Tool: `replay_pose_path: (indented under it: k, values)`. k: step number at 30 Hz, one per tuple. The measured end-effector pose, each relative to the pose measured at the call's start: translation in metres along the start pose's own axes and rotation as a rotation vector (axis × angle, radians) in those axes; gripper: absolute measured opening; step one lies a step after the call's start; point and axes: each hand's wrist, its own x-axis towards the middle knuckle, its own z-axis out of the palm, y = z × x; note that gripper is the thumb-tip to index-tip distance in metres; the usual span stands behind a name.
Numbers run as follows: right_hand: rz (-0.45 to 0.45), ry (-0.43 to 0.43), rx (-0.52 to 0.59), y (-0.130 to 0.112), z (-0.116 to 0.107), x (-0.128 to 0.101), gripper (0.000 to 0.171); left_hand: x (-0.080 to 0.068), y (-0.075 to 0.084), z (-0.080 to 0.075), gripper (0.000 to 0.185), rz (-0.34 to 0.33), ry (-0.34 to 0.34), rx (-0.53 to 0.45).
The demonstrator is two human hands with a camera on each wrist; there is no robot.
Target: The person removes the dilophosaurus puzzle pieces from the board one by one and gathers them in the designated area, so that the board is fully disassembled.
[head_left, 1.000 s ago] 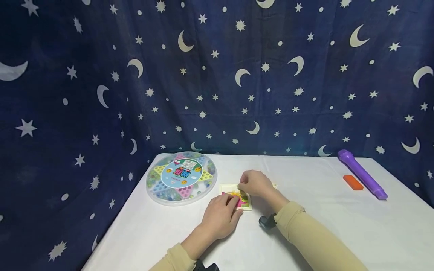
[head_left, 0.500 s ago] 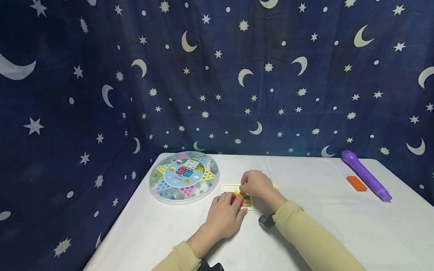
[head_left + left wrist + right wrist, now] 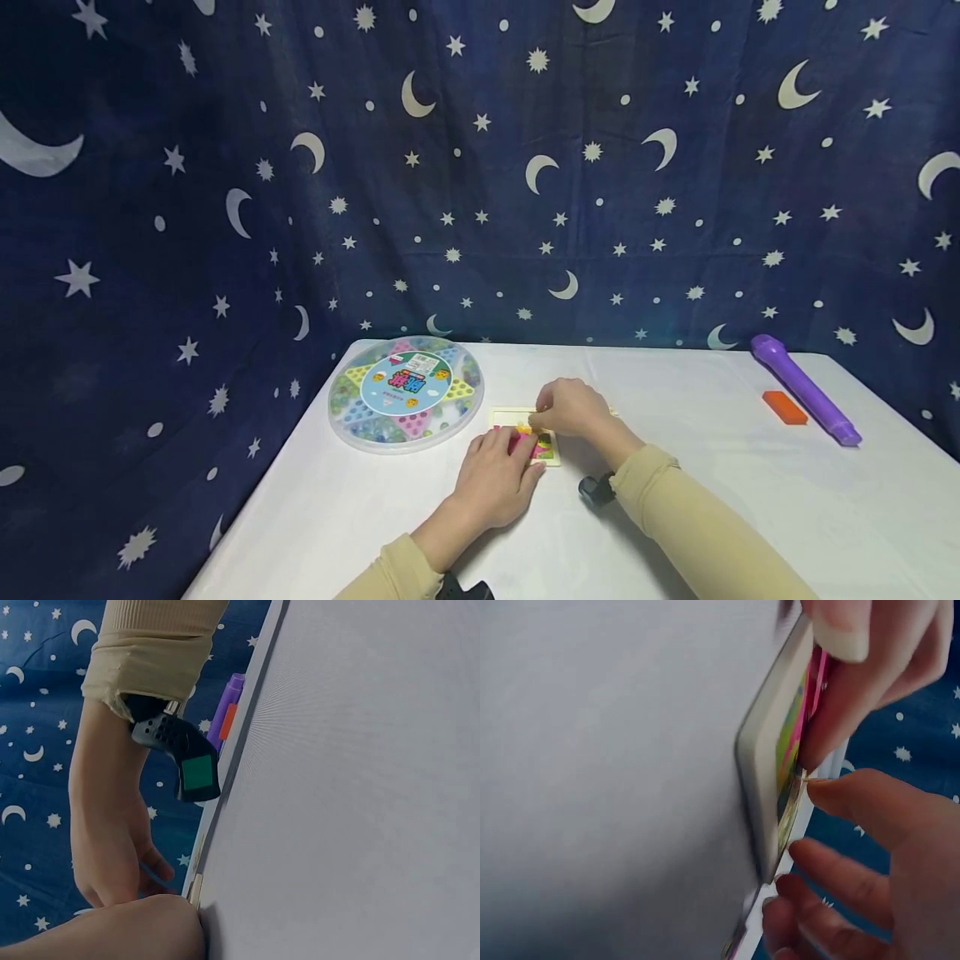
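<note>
One small picture puzzle board [image 3: 546,448] lies flat on the white tabletop [image 3: 712,500], right under both my hands. One round marble game case [image 3: 406,392] sits just left of my left hand [image 3: 495,487]; one purple flashlight [image 3: 804,387] and one orange block [image 3: 784,407] lie well off to the right, near the edge, with bare cloth between. My left hand presses flat on the board. My right hand [image 3: 572,408] pinches a small piece [image 3: 804,777] at its face.

Left hand [image 3: 495,483] flat, palm down, fingers straight; right hand [image 3: 572,408] beside it, fingers curled, pinching
</note>
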Motion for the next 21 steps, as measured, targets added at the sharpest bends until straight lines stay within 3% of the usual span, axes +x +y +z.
replay_pose_path:
  k: [13, 21]
  values:
    - [0.012, 0.043, -0.228, -0.033, -0.003, -0.001, 0.038, 0.0, 0.0, -0.001, 0.043, 0.006, 0.009, 0.017]
    - [-0.021, 0.054, -0.304, -0.039, 0.002, 0.0, 0.037, -0.001, -0.001, 0.0, 0.041, 0.007, 0.005, 0.01]
